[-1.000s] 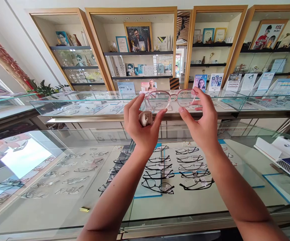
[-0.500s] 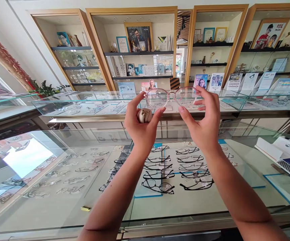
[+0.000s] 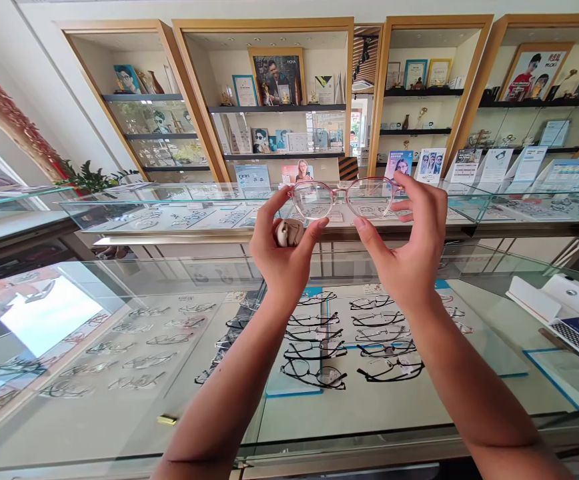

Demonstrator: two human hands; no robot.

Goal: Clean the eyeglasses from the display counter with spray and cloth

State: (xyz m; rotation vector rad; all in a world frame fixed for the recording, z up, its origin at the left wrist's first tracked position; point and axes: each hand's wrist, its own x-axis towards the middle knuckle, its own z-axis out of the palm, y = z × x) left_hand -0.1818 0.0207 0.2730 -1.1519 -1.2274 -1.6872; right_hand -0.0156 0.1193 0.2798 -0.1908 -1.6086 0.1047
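From my seat far off, I see the pink glasses held up in front of the person, above the near glass case. The left hand pinches one lens between forefinger and thumb, and the right hand pinches the other the same way; the two hands are apart, with the bridge between them. A crumpled beige cloth is tucked in the left hand (its folds hide how the rear fingers grip it).

In the near glass case I count two columns of dark glasses, with pale glasses to the left. The far glass case holds more frames, too small for me to sort. Behind it, wooden shelves carry framed pictures and vases.

The left forearm covers part of the dark frames, a bright reflection washes over the left side, and the white box is cut off at the right edge. I can't make out the pink temples clearly.
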